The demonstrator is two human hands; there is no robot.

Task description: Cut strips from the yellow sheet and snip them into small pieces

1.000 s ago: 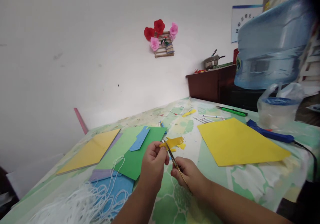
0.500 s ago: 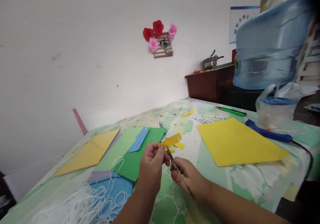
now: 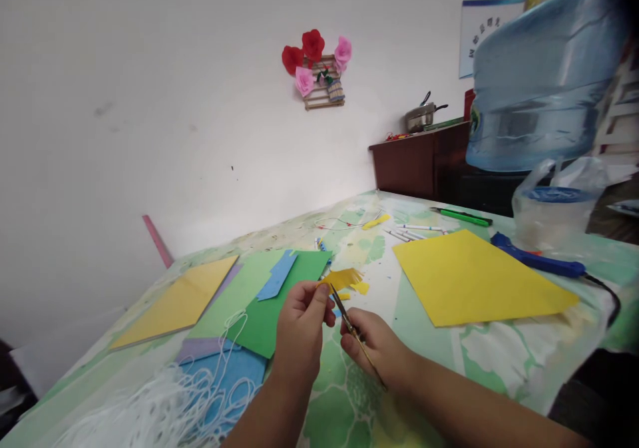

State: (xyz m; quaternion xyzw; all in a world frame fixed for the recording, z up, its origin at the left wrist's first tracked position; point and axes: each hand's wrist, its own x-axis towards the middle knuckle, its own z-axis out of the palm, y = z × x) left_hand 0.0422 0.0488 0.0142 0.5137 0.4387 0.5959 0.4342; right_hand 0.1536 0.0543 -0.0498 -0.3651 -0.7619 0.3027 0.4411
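Between thumb and fingers, my left hand (image 3: 303,321) pinches a small orange-yellow paper strip (image 3: 344,277) with a fringed far edge. My right hand (image 3: 375,341) is closed round a pair of scissors (image 3: 355,333), whose blades point up and left at the strip, close to my left thumb. The blades look nearly closed; whether they touch the paper is hard to tell. Yellow scraps (image 3: 360,288) lie on the table just beyond the strip. Green sheets (image 3: 259,325) with a notched blue piece (image 3: 277,276) on top lie left of my left hand.
A yellow sheet (image 3: 479,281) lies at right, beside a blue-handled corded tool (image 3: 539,260) and a bagged tub (image 3: 554,208). White cord (image 3: 150,408) is heaped front left. Markers (image 3: 409,233), a green cutter (image 3: 464,218) and an orange-yellow sheet stack (image 3: 180,301) are farther back.
The view has shifted slightly, so the whole scene sits a little higher. Both hands keep nearly the same pose, with the scissors still at the fringed strip.
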